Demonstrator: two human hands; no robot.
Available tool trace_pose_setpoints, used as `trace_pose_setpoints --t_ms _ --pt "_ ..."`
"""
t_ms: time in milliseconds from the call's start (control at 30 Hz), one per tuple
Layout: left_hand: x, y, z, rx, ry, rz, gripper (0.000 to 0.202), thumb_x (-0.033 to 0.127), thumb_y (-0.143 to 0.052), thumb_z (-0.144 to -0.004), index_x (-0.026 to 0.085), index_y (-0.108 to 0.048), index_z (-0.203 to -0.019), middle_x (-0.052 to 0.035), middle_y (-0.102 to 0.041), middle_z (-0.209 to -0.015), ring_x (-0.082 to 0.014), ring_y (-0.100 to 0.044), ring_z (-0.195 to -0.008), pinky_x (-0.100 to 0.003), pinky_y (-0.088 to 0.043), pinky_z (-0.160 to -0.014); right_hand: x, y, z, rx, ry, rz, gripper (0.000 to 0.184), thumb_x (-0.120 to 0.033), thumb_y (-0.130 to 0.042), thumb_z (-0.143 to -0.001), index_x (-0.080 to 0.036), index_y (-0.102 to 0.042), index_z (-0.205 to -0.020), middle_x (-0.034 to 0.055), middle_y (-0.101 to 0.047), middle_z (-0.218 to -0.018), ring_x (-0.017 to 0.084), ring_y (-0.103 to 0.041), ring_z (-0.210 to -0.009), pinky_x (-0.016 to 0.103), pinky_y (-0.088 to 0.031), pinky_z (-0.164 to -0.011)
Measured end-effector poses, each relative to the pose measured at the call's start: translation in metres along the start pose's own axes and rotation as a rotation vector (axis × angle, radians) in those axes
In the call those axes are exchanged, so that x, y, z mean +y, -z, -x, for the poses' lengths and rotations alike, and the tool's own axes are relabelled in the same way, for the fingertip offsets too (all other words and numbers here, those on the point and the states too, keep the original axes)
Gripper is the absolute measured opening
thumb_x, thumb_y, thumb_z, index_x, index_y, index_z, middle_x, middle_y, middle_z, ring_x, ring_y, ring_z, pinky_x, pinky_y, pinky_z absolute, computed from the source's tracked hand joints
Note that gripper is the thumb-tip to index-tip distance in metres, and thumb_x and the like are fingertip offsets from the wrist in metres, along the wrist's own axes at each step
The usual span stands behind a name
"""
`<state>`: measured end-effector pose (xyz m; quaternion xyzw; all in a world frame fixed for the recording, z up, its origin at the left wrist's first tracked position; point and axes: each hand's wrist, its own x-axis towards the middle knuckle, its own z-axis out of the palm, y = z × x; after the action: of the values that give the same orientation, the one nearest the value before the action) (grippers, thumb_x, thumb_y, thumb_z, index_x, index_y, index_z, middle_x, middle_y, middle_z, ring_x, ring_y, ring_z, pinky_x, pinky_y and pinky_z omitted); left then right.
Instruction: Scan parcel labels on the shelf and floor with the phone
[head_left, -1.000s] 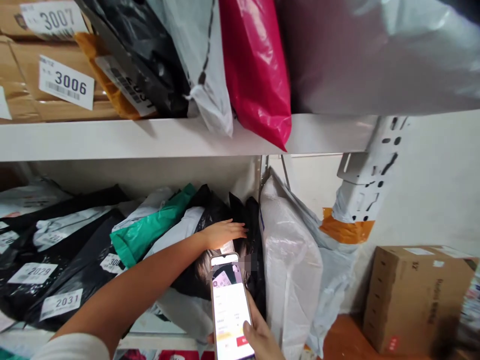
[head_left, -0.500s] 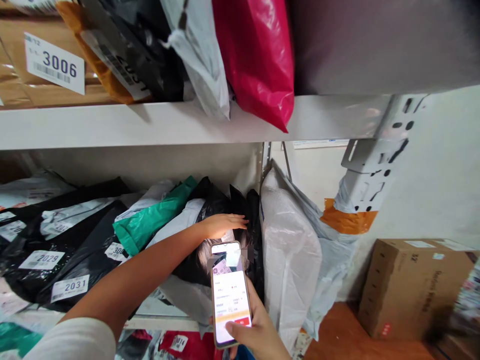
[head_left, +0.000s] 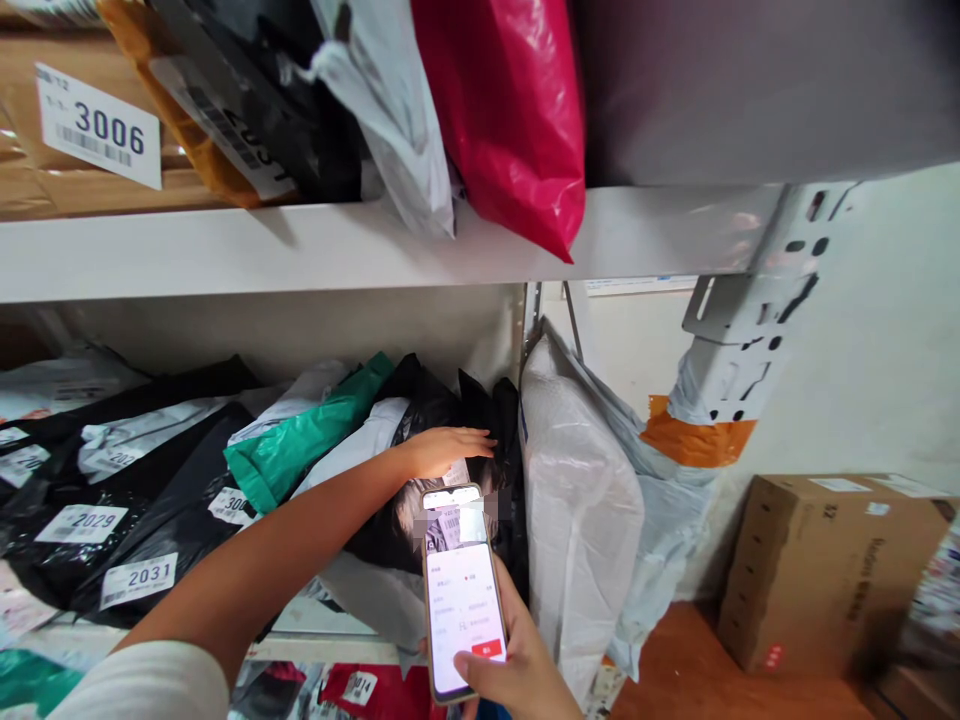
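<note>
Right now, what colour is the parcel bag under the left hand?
Black, glossy plastic: the parcel bag under the left hand, clearest in the head view.

On the upper shelf (head_left: 315,255) I see a red mailer bag (head_left: 510,110) hanging over the edge, a cardboard box labelled 3006 (head_left: 97,125) at far left. Lower shelf: a green mailer bag (head_left: 300,440), black bags labelled 2029 (head_left: 81,522) and 2031 (head_left: 139,578). A large bubble-wrap parcel (head_left: 577,510) stands upright at the shelf end. A brown carton (head_left: 832,570) sits on the floor at right.
</note>
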<state>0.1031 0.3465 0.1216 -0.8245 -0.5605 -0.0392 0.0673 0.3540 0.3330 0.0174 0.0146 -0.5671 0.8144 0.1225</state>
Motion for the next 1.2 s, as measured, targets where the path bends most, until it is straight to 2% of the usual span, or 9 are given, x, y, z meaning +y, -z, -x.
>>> trace_pose_setpoints --t_ms 133,333,533,700,800,867,967,1067,1200 --pt "0.001 0.000 0.000 -0.004 0.013 -0.003 0.059 0.000 -0.049 -0.076 0.021 -0.045 -0.131 -0.0019 -0.040 -0.145 -0.0128 -0.026 -0.138 -0.028 -0.023 -0.114 0.000 0.001 -0.001 -0.003 -0.001 -0.008 0.093 -0.026 -0.078 -0.067 -0.023 -0.015 -0.135 0.0107 -0.072 -0.102 0.019 -0.071 -0.072 0.016 -0.049 -0.043" --pt "0.000 0.001 0.000 -0.009 0.017 -0.004 0.058 0.001 -0.049 -0.076 0.021 -0.046 -0.130 -0.0019 -0.040 -0.145 -0.0133 -0.027 -0.137 -0.028 -0.024 -0.114 -0.002 -0.001 -0.001 -0.007 -0.005 -0.023 0.098 -0.028 -0.079 -0.067 -0.020 -0.010 -0.137 0.0103 -0.072 -0.098 0.018 -0.070 -0.071 0.016 -0.049 -0.044" --pt "0.002 0.002 0.000 -0.012 0.012 -0.008 0.055 0.004 -0.050 -0.078 0.020 -0.046 -0.130 -0.0024 -0.041 -0.145 -0.0135 -0.027 -0.137 -0.028 -0.023 -0.114 -0.002 -0.002 -0.001 0.005 0.014 -0.023 0.093 -0.026 -0.078 -0.066 -0.023 -0.017 -0.136 0.0089 -0.071 -0.099 0.023 -0.070 -0.078 0.017 -0.049 -0.042" --pt "0.000 0.000 0.000 -0.009 0.010 -0.019 0.057 0.004 -0.050 -0.077 0.021 -0.045 -0.131 -0.0015 -0.040 -0.145 -0.0129 -0.026 -0.138 -0.028 -0.023 -0.114 0.000 -0.001 -0.001 -0.002 -0.006 -0.045 0.096 -0.025 -0.078 -0.067 -0.024 -0.012 -0.137 0.0109 -0.071 -0.102 0.019 -0.071 -0.070 0.017 -0.049 -0.044" --pt "-0.001 0.000 0.000 0.002 0.005 -0.020 0.055 0.005 -0.050 -0.078 0.021 -0.046 -0.131 -0.0017 -0.042 -0.144 -0.0132 -0.027 -0.137 -0.028 -0.024 -0.114 -0.001 -0.001 0.000 -0.046 0.008 -0.082 0.099 -0.023 -0.079 -0.065 -0.023 -0.011 -0.137 0.0118 -0.070 -0.105 0.024 -0.070 -0.081 0.019 -0.050 -0.047" --pt "0.000 0.000 0.000 0.008 0.003 -0.019 0.053 0.006 -0.049 -0.079 0.020 -0.047 -0.130 -0.0022 -0.043 -0.144 -0.0135 -0.028 -0.137 -0.028 -0.024 -0.114 -0.002 -0.001 0.001 -0.087 0.012 -0.127 0.104 -0.023 -0.079 -0.064 -0.023 -0.008 -0.138 0.0128 -0.069 -0.109 0.025 -0.070 -0.085 0.022 -0.052 -0.050" --pt "0.000 0.000 -0.001 0.010 0.000 -0.016 0.057 0.002 -0.048 -0.075 0.019 -0.047 -0.129 -0.0025 -0.042 -0.144 -0.0137 -0.028 -0.137 -0.028 -0.025 -0.114 -0.002 -0.002 0.003 -0.121 0.002 -0.170 0.113 -0.023 -0.079 -0.064 -0.021 0.004 -0.140 0.0130 -0.070 -0.106 0.022 -0.070 -0.078 0.026 -0.053 -0.054" --pt "0.001 0.000 -0.001 0.022 -0.003 -0.011 0.061 -0.001 -0.046 -0.072 0.019 -0.047 -0.129 -0.0029 -0.043 -0.143 -0.0142 -0.029 -0.136 -0.028 -0.025 -0.113 -0.003 -0.003 0.006 -0.125 -0.003 -0.169 0.114 -0.023 -0.076 -0.067 -0.020 0.011 -0.141 0.0126 -0.071 -0.102 0.021 -0.070 -0.074 0.027 -0.052 -0.055" --pt "0.000 -0.001 -0.001 0.045 -0.007 0.016 0.058 -0.001 -0.044 -0.073 0.018 -0.050 -0.127 -0.0035 -0.046 -0.141 -0.0140 -0.030 -0.136 -0.028 -0.025 -0.114 -0.004 -0.006 0.010 -0.089 -0.031 -0.169 0.100 -0.013 -0.066 -0.069 -0.023 0.000 -0.143 0.0081 -0.071 -0.105 0.022 -0.069 -0.079 0.029 -0.051 -0.059"
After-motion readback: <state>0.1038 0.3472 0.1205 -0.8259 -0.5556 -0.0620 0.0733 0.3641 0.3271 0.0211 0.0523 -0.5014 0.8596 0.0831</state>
